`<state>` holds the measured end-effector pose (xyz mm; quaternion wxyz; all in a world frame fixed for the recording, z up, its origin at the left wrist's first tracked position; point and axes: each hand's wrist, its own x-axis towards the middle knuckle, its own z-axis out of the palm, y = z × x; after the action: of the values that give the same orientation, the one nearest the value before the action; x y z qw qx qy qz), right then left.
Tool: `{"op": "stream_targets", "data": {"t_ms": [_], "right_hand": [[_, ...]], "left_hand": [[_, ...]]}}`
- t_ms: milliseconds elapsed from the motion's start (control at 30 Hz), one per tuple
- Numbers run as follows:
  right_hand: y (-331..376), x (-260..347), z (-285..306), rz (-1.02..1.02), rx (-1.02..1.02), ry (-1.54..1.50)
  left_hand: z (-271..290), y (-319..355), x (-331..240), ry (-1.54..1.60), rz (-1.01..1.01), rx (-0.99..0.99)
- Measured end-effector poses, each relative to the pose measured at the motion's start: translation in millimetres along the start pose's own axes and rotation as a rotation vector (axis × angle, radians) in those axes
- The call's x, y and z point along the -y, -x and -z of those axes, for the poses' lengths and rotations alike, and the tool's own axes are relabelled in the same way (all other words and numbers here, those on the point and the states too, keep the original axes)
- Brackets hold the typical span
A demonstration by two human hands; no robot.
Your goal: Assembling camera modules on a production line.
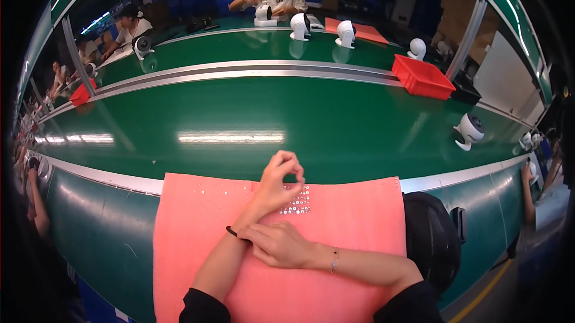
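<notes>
A pink foam mat (335, 275) is laid on the near edge of the green desk (108, 233), and both forearms are seen crossed over it. The left hand (279, 179) is raised over the far edge of the mat, its thumb and forefinger pinched together into a ring as if on something very small, though what is pinched cannot be made out. Just beneath it, a patch of small shiny screws (296, 201) is spread on the mat near that far edge. The right hand (280, 244) is laid across the left wrist, its fingers loosely curled and closed on the wrist beside a dark wristband (231, 231); a thin bracelet (335, 259) is worn on the right wrist. Beyond the mat, a green conveyor belt (239, 119) is stretched across the view, with a white rounded device (469, 131) standing on it toward the right. A red tray (423, 77) is set on the far side.
</notes>
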<state>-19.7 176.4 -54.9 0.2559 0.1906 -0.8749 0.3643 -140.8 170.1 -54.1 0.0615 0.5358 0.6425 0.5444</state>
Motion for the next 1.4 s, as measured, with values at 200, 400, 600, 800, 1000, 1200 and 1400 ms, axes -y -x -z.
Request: {"op": "stream_targets", "data": {"t_ms": [200, 400, 600, 800, 1000, 1200, 1400], "right_hand": [[-2.5, -1.6, 1.5, -0.001, -0.009, 0.008], [-3.5, -0.2, 1.7, -0.056, 0.0, -0.05], [-6.1, 2.6, 2.5, -0.02, -0.043, -0.037], [-3.2, 1.1, 1.6, -0.054, -0.021, -0.07], [-6.9, 1.6, 1.7, -0.032, -0.034, -0.064], [-5.7, -0.6, 0.2, -0.05, -0.007, -0.078], [-10.6, -5.6, 9.1, -0.014, -0.049, -0.033]], "left_hand": [[1.4, -1.3, 14.6, 0.281, 0.134, -0.278], [1.0, -0.1, 14.0, 0.287, 0.136, -0.243], [4.0, 0.3, 7.5, 0.253, 0.148, -0.233], [2.5, 0.1, 6.0, 0.285, 0.151, -0.226], [4.8, 0.0, 4.5, 0.278, 0.143, -0.223], [4.9, 0.5, 6.3, 0.282, 0.152, -0.225], [6.4, -2.1, 13.0, 0.429, 0.19, -0.265]]}}
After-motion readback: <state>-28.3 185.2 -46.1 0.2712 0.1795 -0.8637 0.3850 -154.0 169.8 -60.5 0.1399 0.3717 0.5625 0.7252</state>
